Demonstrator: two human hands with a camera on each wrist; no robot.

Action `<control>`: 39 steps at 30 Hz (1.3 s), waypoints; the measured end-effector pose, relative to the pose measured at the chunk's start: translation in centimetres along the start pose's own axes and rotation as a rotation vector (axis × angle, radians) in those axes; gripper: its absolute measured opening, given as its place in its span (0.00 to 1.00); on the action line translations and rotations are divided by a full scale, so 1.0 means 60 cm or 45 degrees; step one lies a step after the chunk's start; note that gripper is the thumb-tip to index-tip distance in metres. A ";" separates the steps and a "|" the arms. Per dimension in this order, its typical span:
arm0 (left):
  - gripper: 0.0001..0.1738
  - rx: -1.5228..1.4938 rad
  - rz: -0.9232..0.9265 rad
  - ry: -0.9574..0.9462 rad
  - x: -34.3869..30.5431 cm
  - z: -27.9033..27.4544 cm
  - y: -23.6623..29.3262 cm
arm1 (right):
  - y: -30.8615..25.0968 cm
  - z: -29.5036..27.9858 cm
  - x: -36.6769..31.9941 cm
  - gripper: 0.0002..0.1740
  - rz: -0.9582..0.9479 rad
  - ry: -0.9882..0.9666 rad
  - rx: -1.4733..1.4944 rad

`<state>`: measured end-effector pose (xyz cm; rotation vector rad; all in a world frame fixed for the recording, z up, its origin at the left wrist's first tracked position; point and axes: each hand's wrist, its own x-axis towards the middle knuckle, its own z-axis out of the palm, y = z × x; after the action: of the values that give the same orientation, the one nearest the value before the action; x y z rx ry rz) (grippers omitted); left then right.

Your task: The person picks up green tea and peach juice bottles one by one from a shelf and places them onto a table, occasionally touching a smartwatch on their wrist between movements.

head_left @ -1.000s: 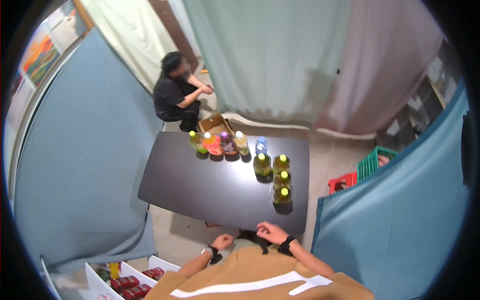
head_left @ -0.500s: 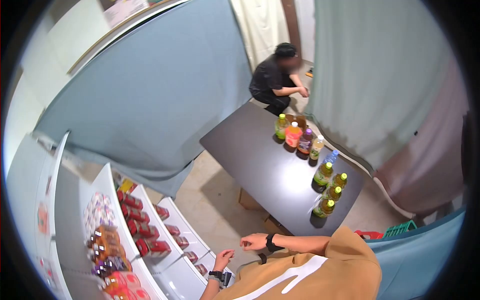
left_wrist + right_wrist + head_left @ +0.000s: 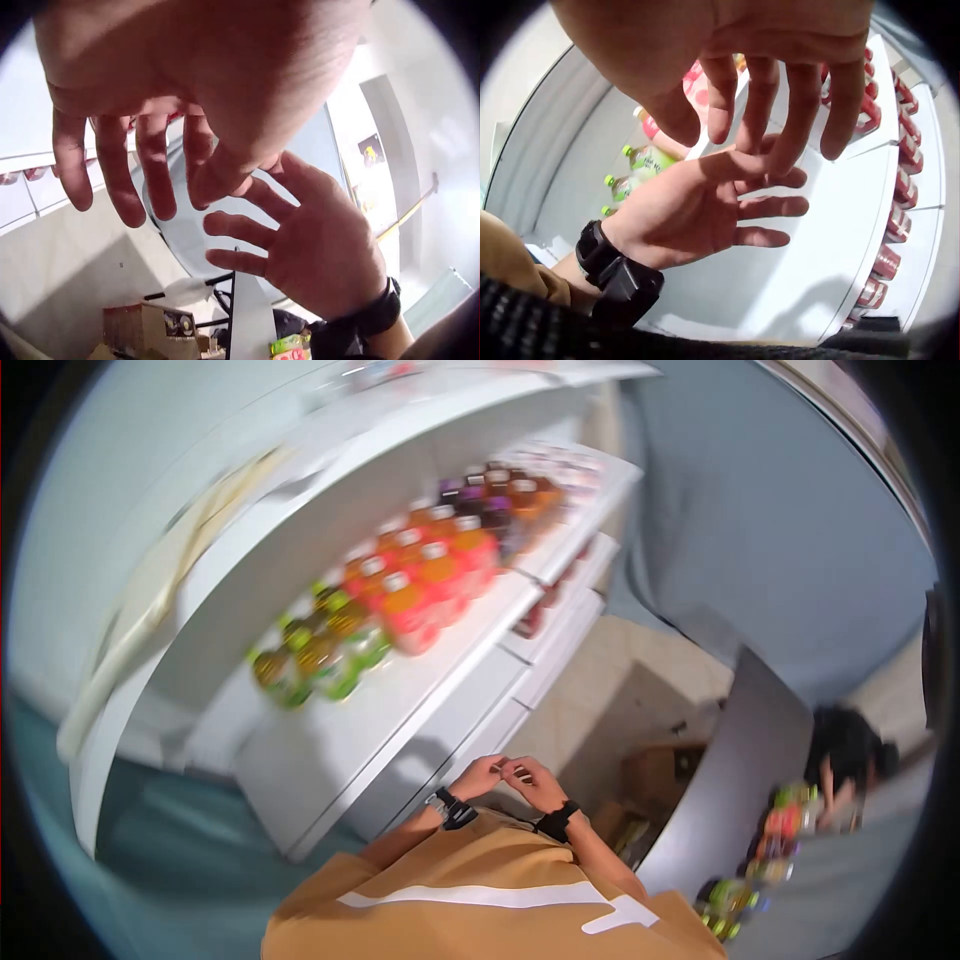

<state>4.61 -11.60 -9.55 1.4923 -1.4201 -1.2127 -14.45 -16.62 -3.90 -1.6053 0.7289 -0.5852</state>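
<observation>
My left hand (image 3: pixel 478 778) and right hand (image 3: pixel 536 784) meet in front of my chest, their fingertips overlapping in the head view. In the left wrist view, the fingers (image 3: pixel 159 180) of the left hand hang relaxed and spread, holding nothing. The right hand (image 3: pixel 742 37) likewise has loose, bare fingers in its own wrist view. Ahead of both hands is a white shelf (image 3: pixel 330 765). On it stand green-capped bottles (image 3: pixel 320 645), pink-labelled orange drink bottles (image 3: pixel 420 585) and dark purple-labelled bottles (image 3: pixel 490 510), blurred in the head view.
Lower shelf tiers hold red-labelled containers (image 3: pixel 907 142). At right stands a dark table (image 3: pixel 715 780) with several bottles (image 3: pixel 780 820) along its far edge; a person in black (image 3: pixel 845 745) crouches beyond. A cardboard box (image 3: pixel 142 330) sits on the floor.
My view has swung left from the table to the shelf, now straight ahead. Both hands, earlier apart, have come together at the fingertips. The table has shifted to the right edge.
</observation>
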 end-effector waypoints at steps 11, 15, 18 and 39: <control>0.15 -0.117 0.042 0.874 -0.163 -0.112 0.074 | -0.096 0.155 0.149 0.10 -0.309 -0.444 0.005; 0.17 -0.214 0.150 1.294 -0.177 -0.190 0.114 | -0.176 0.208 0.232 0.07 -0.564 -0.405 -0.066; 0.20 -0.216 0.380 1.563 -0.166 -0.265 0.098 | -0.216 0.247 0.292 0.11 -0.518 -0.177 0.080; 0.58 0.320 0.057 1.471 -0.130 -0.463 0.087 | -0.171 0.249 0.255 0.14 -0.334 -0.215 0.281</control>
<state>29.99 -7.20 4.42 1.8271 -0.7751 -0.0054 8.10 -16.99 3.49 -1.5311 0.3178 -0.6847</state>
